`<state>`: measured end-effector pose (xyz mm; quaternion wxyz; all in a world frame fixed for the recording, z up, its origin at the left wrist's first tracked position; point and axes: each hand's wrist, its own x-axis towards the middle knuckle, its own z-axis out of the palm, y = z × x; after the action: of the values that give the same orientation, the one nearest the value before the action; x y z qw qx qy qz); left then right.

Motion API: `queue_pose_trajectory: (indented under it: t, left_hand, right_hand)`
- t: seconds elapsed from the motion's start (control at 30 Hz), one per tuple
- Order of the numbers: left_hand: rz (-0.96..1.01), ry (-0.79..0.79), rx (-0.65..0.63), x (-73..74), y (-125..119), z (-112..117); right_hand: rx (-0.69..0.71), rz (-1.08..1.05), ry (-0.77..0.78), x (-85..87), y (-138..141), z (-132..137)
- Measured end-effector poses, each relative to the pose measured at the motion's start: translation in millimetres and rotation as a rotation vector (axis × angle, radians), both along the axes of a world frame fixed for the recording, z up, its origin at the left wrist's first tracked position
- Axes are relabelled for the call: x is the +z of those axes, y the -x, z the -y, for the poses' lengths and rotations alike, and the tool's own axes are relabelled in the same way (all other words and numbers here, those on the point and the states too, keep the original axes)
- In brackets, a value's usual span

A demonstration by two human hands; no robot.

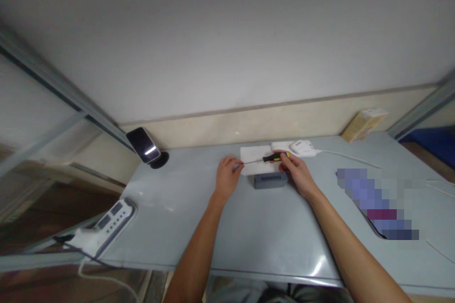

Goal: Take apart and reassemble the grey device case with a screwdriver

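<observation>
The right hand (296, 170) is closed around the yellow-and-black handle of a slim screwdriver (267, 158), fingers curled over the grip, holding it level above the tabletop. Its thin metal shaft runs across to the left hand (227, 175), whose thumb and forefinger are pinched together at the tip; whether they grip the bare tip or something tiny on it is too small to tell. Just below the shaft, between the two hands and nearer the right one, lies a small dark grey box (270, 180), rectangular, matte, with a row of little openings along its near face. Behind both hands a flat white sheet (253, 154) lies on the smooth, slightly glossy pale blue-grey table (249, 227). Just beyond the right hand sits a white plastic device (297, 148) with rounded edges, a white cable (350, 156) trailing from it out to the right. Well off to the left of the left hand stands a tilted dark phone on a round stand (145, 147), and nearer the front edge a white and grey power strip (110, 222). Far behind the right hand, a tan cardboard box (362, 124) leans against the wall.
</observation>
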<state>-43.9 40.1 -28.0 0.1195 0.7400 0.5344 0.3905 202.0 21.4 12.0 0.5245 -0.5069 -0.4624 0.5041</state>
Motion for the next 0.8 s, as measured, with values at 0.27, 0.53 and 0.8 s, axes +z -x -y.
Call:
queue_pose_trajectory:
  t: [0.27,0.53,0.8]
  left_hand:
    - [-0.045,-0.021,-0.014,4.8,-1,3]
    - [0.031,-0.011,-0.126,13.4,-4,7]
    - [0.295,0.12,-0.256,32.8,-10,15]
  right_hand:
    - [0.016,0.021,-0.018,-0.3,0,0]
    - [-0.026,-0.002,-0.113,3.0,-4,1]
    - [-0.239,-0.205,-0.195,8.8,-20,-4]
